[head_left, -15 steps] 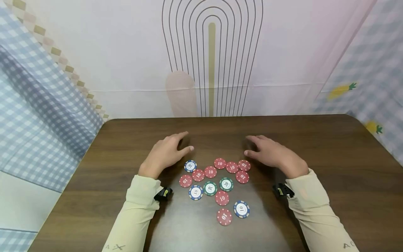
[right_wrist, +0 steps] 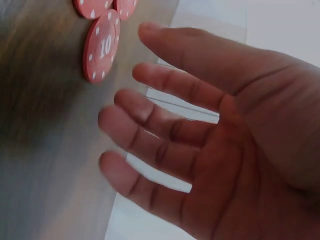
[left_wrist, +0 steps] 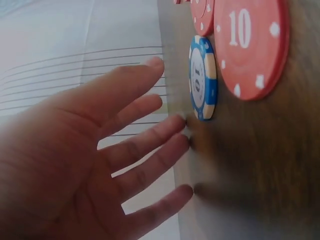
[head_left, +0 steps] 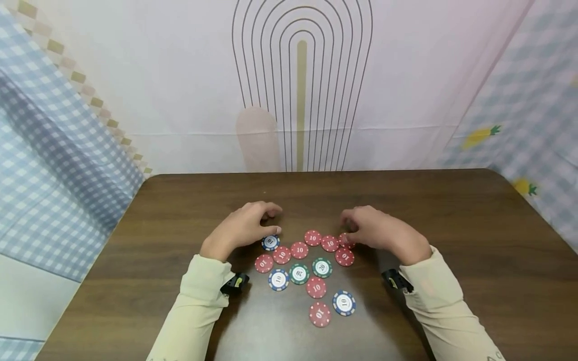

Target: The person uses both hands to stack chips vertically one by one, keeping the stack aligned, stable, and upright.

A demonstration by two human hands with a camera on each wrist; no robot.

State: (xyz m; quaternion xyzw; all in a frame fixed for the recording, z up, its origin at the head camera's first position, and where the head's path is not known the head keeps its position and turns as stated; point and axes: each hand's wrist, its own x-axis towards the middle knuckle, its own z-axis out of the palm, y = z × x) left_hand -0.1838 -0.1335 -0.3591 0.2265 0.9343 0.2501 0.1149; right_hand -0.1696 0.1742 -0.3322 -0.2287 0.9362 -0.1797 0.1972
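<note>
Poker chips lie flat on the dark wooden table, in red, blue-and-white and green. My left hand (head_left: 241, 225) is at the upper left of the group, its thumb tip close above a blue poker chip (head_left: 270, 243). In the left wrist view its fingers are spread and loosely bent, with that blue chip beside them. At the upper right, my right hand (head_left: 384, 231) hangs over a red poker chip (head_left: 345, 242) and partly covers it in the head view. The right wrist view shows an empty palm, fingers relaxed, near a red chip (right_wrist: 102, 46).
Two green chips (head_left: 299, 274) are mid-group, near another blue chip (head_left: 278, 280). Closer to me are a red chip (head_left: 319, 314) and a blue chip (head_left: 344, 303). A patterned white cloth (head_left: 189, 90) hangs behind the table (head_left: 474, 225).
Both hands have come down closer to the chips, and their fingers have bent more. The right hand moved slightly left, over the red chip at the upper right. The chips keep their arrangement.
</note>
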